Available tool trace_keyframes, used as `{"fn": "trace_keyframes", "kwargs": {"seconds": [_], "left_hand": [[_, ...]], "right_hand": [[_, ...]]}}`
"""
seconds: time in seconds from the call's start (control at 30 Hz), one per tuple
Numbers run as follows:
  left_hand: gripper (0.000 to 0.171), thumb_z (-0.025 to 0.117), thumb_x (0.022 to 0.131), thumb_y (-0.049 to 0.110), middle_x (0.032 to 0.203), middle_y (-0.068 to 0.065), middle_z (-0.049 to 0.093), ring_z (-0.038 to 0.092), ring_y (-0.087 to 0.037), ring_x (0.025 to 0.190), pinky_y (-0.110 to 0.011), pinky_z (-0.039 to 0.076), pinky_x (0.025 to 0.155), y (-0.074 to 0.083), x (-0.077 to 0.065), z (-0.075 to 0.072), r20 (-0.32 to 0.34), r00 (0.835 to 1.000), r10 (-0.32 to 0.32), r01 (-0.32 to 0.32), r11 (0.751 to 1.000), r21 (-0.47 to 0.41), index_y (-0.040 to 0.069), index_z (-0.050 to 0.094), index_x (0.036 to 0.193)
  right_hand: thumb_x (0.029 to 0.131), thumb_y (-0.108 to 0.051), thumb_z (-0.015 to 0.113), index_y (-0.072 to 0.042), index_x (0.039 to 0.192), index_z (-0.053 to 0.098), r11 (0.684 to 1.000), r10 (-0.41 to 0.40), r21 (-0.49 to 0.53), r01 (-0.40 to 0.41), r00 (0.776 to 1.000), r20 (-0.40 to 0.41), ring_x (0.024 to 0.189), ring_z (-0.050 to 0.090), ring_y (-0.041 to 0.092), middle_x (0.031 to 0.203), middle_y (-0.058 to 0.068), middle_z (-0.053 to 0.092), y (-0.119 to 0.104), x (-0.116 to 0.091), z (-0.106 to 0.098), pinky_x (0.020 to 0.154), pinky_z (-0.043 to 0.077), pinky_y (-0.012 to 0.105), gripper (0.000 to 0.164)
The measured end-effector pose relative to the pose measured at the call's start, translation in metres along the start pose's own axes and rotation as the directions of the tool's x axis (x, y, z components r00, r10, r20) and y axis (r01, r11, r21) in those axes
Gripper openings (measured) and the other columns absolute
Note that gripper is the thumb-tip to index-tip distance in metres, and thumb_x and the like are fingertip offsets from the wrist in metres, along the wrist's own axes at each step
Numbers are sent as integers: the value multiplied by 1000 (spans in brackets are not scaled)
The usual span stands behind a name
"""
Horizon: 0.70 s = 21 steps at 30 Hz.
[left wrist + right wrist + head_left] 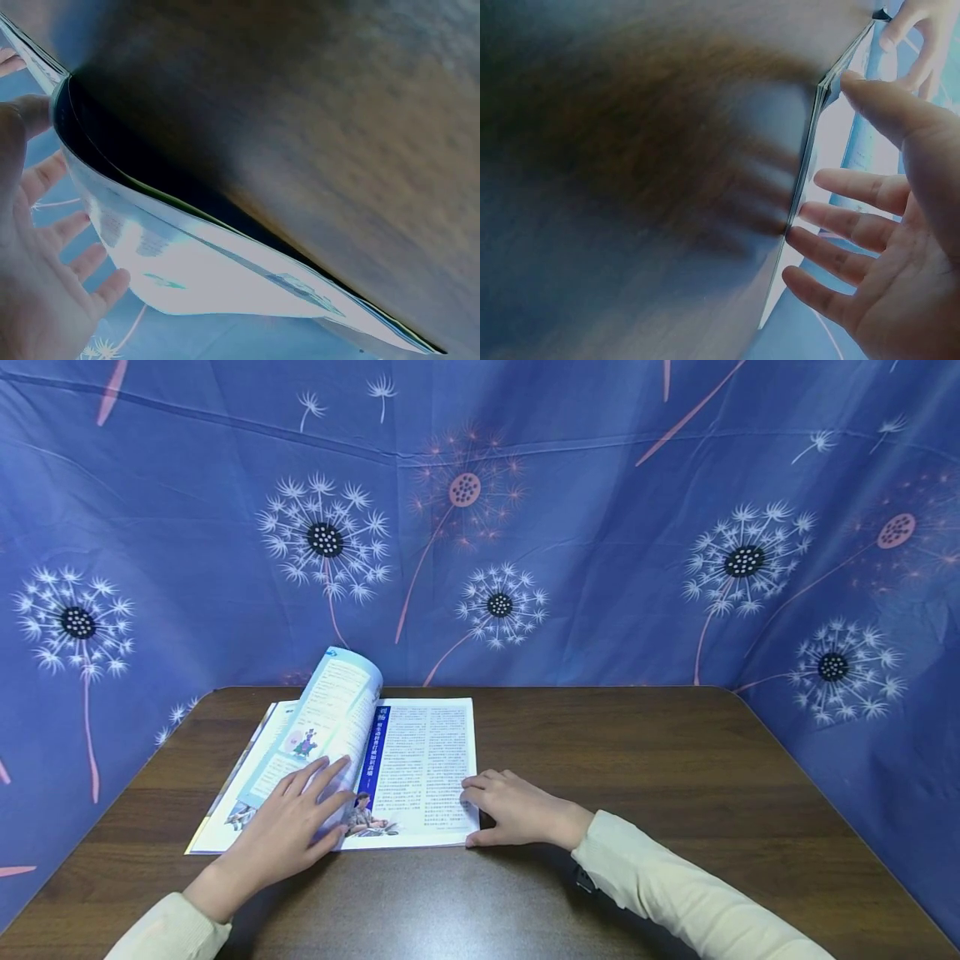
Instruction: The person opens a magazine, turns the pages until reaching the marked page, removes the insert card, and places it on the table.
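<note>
An open magazine (442, 777) lies on the table, its right page covered in columns of print beside a blue title strip. One light-blue page (330, 693) arches up over the left half, its top curling near the spine. My left hand (288, 818) rests on this curved page close to the spine, fingers spread. The left wrist view shows those fingers (88, 262) extended along the page's bulge. At the magazine's right edge is my right hand (517, 810), fingertips touching the page margin and thumb by the lower corner. Its fingers (840, 255) look loosely extended in the right wrist view.
The dark brown wooden table (637, 743) extends to both sides of the magazine. Behind its far edge hangs a blue cloth (585, 568) printed with dandelions. A small dark object (583, 878) shows under the right cuff.
</note>
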<state>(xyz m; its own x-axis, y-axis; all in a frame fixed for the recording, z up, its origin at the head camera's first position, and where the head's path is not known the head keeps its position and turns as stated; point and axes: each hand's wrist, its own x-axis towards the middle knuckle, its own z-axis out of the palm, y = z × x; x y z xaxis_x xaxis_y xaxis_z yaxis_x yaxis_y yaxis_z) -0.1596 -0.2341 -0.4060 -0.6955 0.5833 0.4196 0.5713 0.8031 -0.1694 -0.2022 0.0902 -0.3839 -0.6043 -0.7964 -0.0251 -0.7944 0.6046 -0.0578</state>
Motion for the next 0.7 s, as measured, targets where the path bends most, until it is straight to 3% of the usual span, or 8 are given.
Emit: {"fn": "trace_keyframes", "kwargs": {"seconds": [0.23, 0.7], "left_hand": [[38, 66, 77, 39, 131, -15, 51, 49, -37, 116, -53, 43, 88, 3, -1, -2, 37, 999, -20, 21, 1000, -5, 14, 66, 105], [49, 61, 80, 49, 127, -11, 55, 54, -33, 111, -51, 43, 88, 4, -2, 0, 93, 994, -61, 61, 998, 4, 14, 61, 114]], "right_hand": [[84, -39, 60, -10, 120, 57, 1000, 7, 22, -7, 1000, 4, 120, 49, 21, 131, 9, 53, 1, 0, 0, 100, 39, 38, 46], [84, -31, 60, -12, 113, 60, 1000, -13, 26, 16, 996, -90, 111, 55, 17, 119, 4, 61, 5, 3, 2, 93, 43, 36, 35]]}}
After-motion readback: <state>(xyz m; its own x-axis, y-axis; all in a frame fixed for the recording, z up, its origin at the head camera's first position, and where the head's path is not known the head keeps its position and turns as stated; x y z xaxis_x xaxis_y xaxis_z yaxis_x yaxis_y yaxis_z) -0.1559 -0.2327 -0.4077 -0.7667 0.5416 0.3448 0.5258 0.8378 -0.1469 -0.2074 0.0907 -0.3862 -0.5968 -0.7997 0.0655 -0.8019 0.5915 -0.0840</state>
